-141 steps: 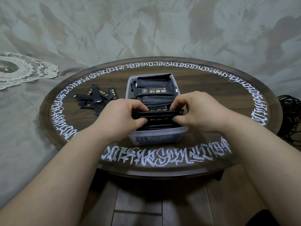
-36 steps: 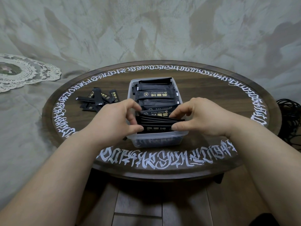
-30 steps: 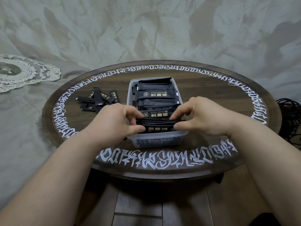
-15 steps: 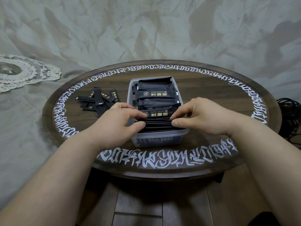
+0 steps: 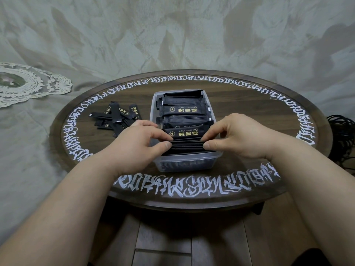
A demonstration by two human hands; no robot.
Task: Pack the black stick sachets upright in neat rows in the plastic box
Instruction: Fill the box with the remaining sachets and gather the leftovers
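Pinching opposite ends of sachet bundle [image 5: 187, 147] over plastic box [image 5: 186, 164]: left hand [image 5: 141, 145], right hand [image 5: 239, 138].

head cam: worn on person | faces forward and down | close over round table [image 5: 249, 120] | wide-angle | single view, nothing shared

On a round dark wooden table [image 5: 249, 120] with white script around its rim, a clear plastic box [image 5: 187, 165] holds black stick sachets [image 5: 185, 111]. The left hand [image 5: 138, 144] and right hand [image 5: 240, 139] pinch a bundle of sachets [image 5: 187, 146] at its ends. Loose black sachets [image 5: 115, 117] lie left of the box.
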